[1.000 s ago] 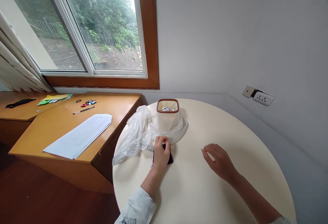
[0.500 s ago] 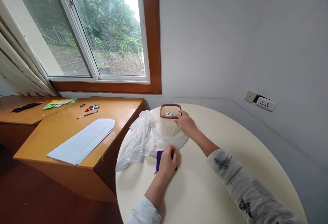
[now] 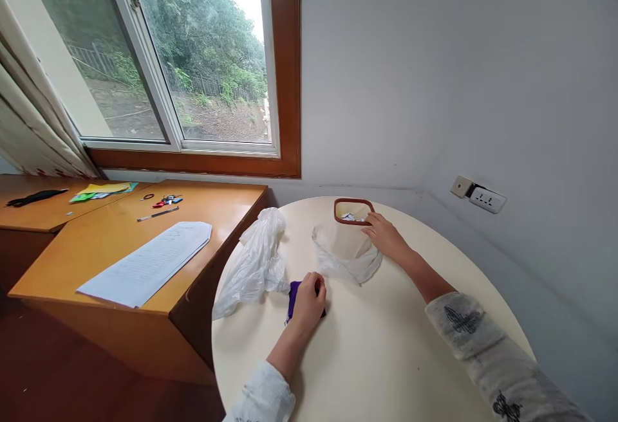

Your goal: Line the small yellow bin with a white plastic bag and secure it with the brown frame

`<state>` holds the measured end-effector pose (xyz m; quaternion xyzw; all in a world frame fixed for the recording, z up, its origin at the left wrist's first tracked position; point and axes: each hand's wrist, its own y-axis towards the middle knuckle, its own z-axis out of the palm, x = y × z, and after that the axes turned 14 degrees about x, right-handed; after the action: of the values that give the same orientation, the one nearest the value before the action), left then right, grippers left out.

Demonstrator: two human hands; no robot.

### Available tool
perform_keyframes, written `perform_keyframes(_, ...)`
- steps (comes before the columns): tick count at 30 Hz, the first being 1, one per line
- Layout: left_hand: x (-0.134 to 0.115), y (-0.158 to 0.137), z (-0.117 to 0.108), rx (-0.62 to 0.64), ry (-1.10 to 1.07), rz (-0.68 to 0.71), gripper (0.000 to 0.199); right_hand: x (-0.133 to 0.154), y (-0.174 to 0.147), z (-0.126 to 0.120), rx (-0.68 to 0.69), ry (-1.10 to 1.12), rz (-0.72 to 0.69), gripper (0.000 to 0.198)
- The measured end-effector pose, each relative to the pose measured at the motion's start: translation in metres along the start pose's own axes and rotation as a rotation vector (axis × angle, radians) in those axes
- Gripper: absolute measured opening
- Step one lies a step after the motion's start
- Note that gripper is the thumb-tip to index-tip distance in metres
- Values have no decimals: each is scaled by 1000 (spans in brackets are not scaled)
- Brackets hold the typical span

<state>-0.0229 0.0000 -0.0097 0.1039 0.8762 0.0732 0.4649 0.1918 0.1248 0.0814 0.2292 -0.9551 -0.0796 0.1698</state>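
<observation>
At lower centre, 1 purple cloth (image 3: 293,294) is partly covered by the curled left hand (image 3: 309,298); whether the cloth is gripped cannot be told. Slightly right of centre, 1 brown-rimmed bin (image 3: 354,222) is gripped at its rim by the right hand (image 3: 387,238).

The cloth (image 3: 293,296) is purple, the bin (image 3: 344,236) brown-rimmed, the sleeve (image 3: 499,354) black-patterned grey
</observation>
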Motion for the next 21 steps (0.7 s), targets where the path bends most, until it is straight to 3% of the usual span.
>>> perform_keyframes(6,-7,-1,-1,-71,-10,39,11,-11,-54,-13,-15,79,-3,20)
perform_keyframes(11,-10,-1,1,-150,-101,139,30,-2,-97,-22,7,158,-51,18)
perform_keyframes(16,-12,-1,8,21,-256,156,89,18,-135,-36,48,227,-103,11)
perform_keyframes(21,-22,-5,15,215,-364,156,118,36,-161,-45,104,302,-125,10)
